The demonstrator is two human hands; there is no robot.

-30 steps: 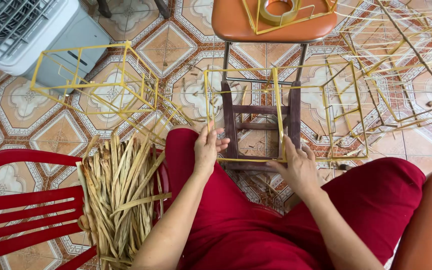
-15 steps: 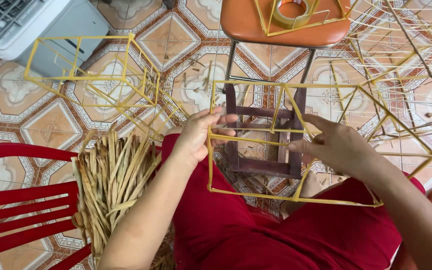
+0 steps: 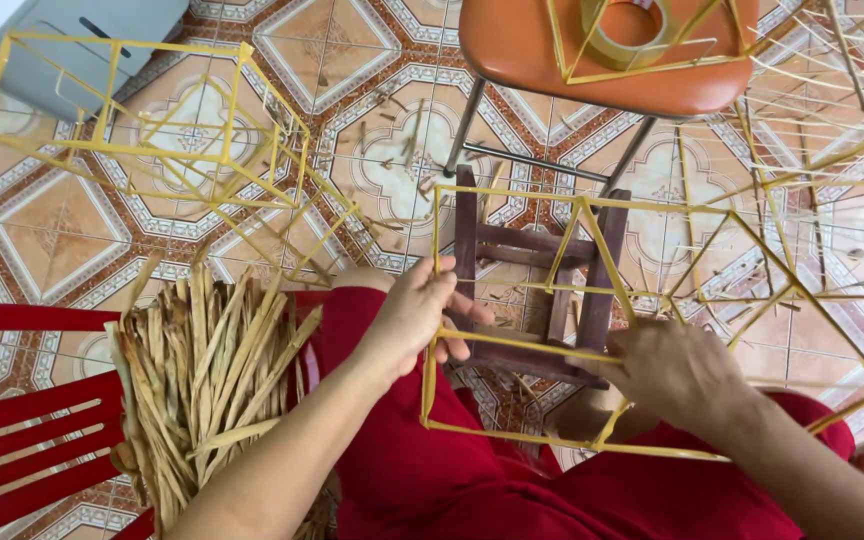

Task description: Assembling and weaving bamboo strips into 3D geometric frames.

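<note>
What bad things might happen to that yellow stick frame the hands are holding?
The yellow stick frame looks thin, so a hard squeeze from the left hand or right hand might bend or snap a stick. It also sits close to the other stick frames at the right and the small wooden stool, so it might snag on them.

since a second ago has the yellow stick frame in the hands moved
Yes: the yellow stick frame has lifted off the lap and now covers the small wooden stool.
</note>
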